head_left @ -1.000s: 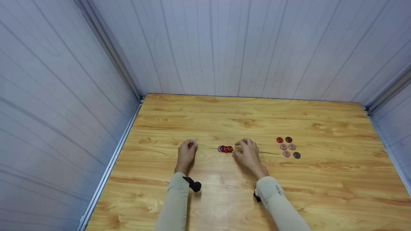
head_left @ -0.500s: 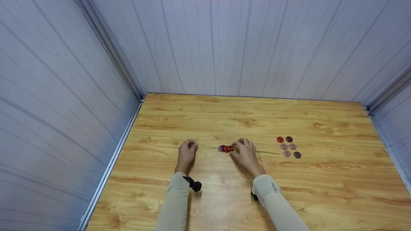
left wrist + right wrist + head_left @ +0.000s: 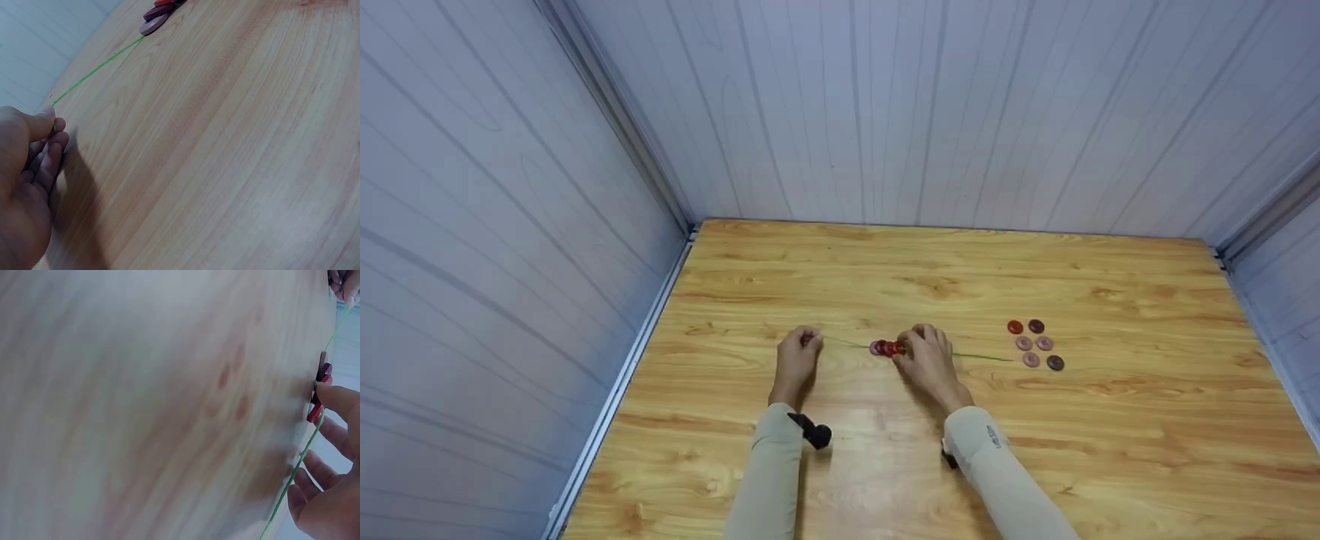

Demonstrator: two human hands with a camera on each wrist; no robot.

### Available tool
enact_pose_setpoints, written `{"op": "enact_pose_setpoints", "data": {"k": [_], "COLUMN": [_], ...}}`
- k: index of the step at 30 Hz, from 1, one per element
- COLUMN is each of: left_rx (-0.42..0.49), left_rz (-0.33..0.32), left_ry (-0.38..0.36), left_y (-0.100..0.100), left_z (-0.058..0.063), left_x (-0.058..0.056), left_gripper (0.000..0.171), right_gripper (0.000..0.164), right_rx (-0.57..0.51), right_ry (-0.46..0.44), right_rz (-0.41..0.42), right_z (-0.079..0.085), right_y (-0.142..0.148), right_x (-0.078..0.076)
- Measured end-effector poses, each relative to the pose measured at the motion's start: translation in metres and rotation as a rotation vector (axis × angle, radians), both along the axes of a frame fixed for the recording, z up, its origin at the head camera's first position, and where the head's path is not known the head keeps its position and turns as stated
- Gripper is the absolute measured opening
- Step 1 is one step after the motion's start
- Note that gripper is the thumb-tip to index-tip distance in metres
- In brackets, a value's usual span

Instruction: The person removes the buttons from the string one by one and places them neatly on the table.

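Observation:
A green string (image 3: pixel 95 74) runs between my hands, and several overlapping buttons (image 3: pixel 877 348), pink, dark red and bright red, are threaded on it in a short row. My left hand (image 3: pixel 796 358) pinches the string's left end between thumb and index finger. At the right end of the row, my right hand (image 3: pixel 928 363) has its thumb and index finger around a red button (image 3: pixel 315 413); its other fingers are loosely bent. The fingers partly hide this end of the row in the head view. Past the right hand, the string's free end lies on the table.
To the right on the wooden table (image 3: pixel 1147 405) lie several loose buttons: a red button (image 3: pixel 1015 327), a dark red button (image 3: pixel 1036 326), pink buttons (image 3: pixel 1024 343) and a dark grey-brown button (image 3: pixel 1055 363). Pale panel walls (image 3: pixel 885 112) border the table.
My right hand has moved slightly left along the string, up to the row's right end, and its thumb and index finger have closed in on the buttons. The left hand has stayed in place.

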State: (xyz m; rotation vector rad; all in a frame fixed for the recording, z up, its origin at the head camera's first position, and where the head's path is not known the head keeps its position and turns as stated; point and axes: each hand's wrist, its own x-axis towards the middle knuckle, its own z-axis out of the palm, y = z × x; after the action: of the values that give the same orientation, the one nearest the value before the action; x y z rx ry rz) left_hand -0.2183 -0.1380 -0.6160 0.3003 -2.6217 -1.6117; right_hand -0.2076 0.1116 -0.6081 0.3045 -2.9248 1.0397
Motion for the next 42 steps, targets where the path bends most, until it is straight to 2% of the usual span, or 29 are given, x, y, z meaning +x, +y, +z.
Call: {"op": "enact_pose_setpoints", "data": {"k": [8, 26, 42], "left_rx": [-0.011, -0.026, 0.002], "left_rz": [0.001, -0.001, 0.007], "left_ry": [0.007, 0.021, 0.017], "left_y": [0.0, -0.001, 0.001], "left_z": [0.0, 0.001, 0.002], "left_x": [0.001, 0.001, 0.002], "left_gripper": [0.012, 0.01, 0.011], "right_gripper": [0.026, 0.024, 0.024], "right_rx": [0.017, -0.036, -0.091], "right_ry": [0.004, -0.028, -0.046], "right_rz": [-0.012, -0.04, -0.051], "right_z": [0.001, 0.005, 0.004], "right_y": [0.001, 0.015, 0.032], "right_x": [0.001, 0.004, 0.006]}}
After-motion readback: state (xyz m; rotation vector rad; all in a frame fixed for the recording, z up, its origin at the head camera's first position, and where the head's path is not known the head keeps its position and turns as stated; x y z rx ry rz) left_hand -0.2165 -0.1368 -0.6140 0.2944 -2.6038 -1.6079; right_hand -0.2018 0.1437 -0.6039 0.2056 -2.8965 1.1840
